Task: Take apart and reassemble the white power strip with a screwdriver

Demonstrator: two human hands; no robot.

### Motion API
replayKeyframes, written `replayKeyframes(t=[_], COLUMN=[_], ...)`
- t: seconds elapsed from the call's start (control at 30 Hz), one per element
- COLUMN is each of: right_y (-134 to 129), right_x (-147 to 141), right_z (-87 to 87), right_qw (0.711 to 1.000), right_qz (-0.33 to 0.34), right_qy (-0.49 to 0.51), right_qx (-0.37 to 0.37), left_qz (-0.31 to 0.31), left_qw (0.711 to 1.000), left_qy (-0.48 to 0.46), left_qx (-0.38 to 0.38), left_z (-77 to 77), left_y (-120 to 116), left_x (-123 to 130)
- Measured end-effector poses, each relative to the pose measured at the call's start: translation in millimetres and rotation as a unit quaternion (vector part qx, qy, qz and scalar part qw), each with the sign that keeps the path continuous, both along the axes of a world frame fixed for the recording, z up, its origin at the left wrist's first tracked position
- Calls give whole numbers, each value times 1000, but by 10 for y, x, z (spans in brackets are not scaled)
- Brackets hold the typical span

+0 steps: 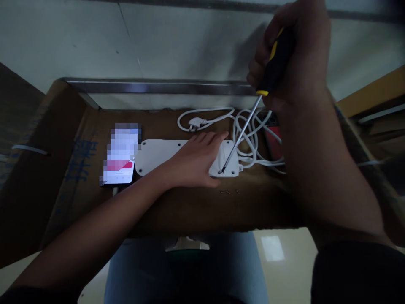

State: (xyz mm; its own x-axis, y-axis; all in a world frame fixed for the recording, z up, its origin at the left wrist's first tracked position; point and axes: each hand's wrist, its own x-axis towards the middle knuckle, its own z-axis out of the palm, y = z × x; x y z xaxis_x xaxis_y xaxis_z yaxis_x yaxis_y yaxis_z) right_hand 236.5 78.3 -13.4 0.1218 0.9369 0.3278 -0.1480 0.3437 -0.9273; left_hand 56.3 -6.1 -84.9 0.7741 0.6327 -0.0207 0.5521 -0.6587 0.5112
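Cardboard-covered desk below a grey wall, with tiled floor beyond its near edge. Right hand closed around a yellow-and-black screwdriver, its tip in a corner hole of a white power strip. Left hand open, flat on the strip. Far: coiled white cable. Left: smartphone. Near: small screws.

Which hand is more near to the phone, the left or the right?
Left. The left hand rests on the power strip beside the phone; the right hand is farther away, past the cable, gripping a screwdriver.
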Motion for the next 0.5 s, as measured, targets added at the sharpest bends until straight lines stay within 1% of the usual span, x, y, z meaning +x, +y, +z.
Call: replayKeyframes(t=[0.1, 0.23, 0.3, 0.5], right_y=[18, 10, -4, -58], right_x=[-12, -42, -50, -86], right_z=[-16, -21, -25, -17], right_qw=[1000, 1000, 1000, 999], right_qz=[13, -2, 2, 26], right_qy=[0, -4, -11, 4], right_qx=[2, -2, -1, 42], left_qz=[2, 2, 1, 3], left_qw=[1000, 1000, 1000, 1000], left_qy=[-2, -5, -4, 16], left_qx=[5, 8, 8, 10], left_z=[-10, -20, -15, 2], left_y=[2, 0, -4, -6], left_x=[3, -1, -3, 13])
